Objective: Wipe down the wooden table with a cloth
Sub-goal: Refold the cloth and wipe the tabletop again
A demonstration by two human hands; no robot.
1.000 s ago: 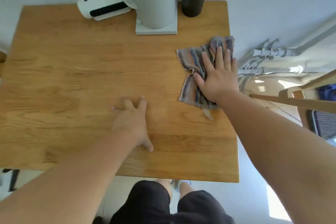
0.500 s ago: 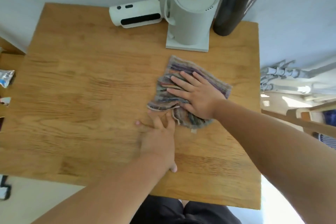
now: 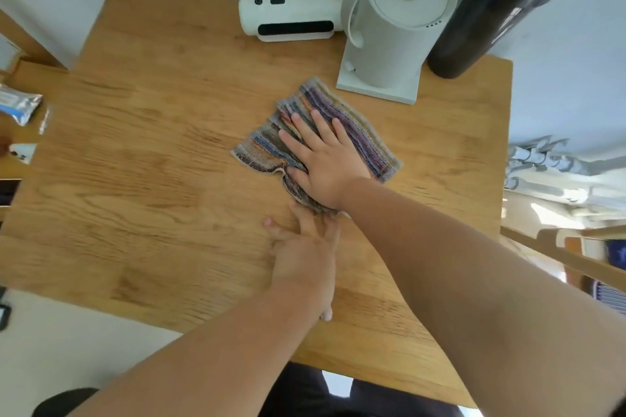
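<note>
A striped, multicoloured cloth [image 3: 355, 132] lies rumpled on the wooden table [image 3: 152, 162], just in front of the kettle base. My right hand [image 3: 325, 162] presses flat on the cloth with fingers spread, pointing to the far left. My left hand [image 3: 305, 264] rests palm down on the bare wood right below it. Its fingertips touch the cloth's near edge, and it holds nothing.
Along the far edge stand a white kettle on its base [image 3: 393, 34], a white device with a black strip [image 3: 291, 19] and a tall black bottle [image 3: 491, 13]. A foil packet [image 3: 18, 107] lies at the left. Grey pipes [image 3: 542, 162] and a wooden chair [image 3: 576, 257] sit right of the table.
My right hand has slid the cloth from the table's right edge leftwards to the middle, in front of the kettle. My left hand stays planted, and the cloth's near edge now meets its fingertips.
</note>
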